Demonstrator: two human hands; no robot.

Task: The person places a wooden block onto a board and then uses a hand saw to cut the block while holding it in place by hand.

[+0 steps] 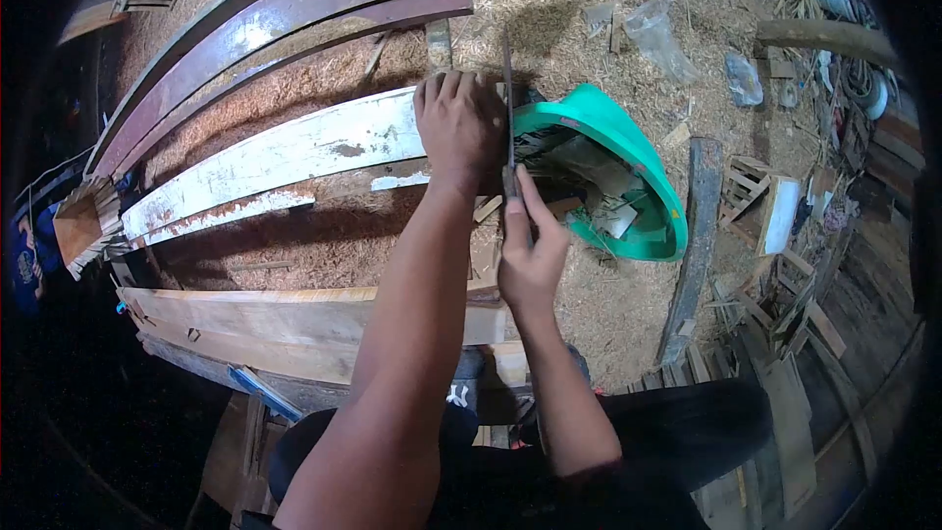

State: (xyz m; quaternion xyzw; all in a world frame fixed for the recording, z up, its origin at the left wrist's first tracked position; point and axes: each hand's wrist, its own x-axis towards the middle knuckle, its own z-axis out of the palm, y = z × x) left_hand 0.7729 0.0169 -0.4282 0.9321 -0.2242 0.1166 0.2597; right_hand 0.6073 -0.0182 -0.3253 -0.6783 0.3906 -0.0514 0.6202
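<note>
The person's right hand (530, 245) is closing around the handle of a thin-bladed tool (510, 123), its index finger lying along it. The left hand (459, 128) is spreading over the right end of a white-painted board (294, 147), fingers reaching its far edge; whether they are curling underneath, one cannot tell. The blade is standing nearly edge-on just beside that hand. A green tub (672, 206) is crowding the blade's right side, while sawdust-strewn ground (549, 25) is lying open beyond.
</note>
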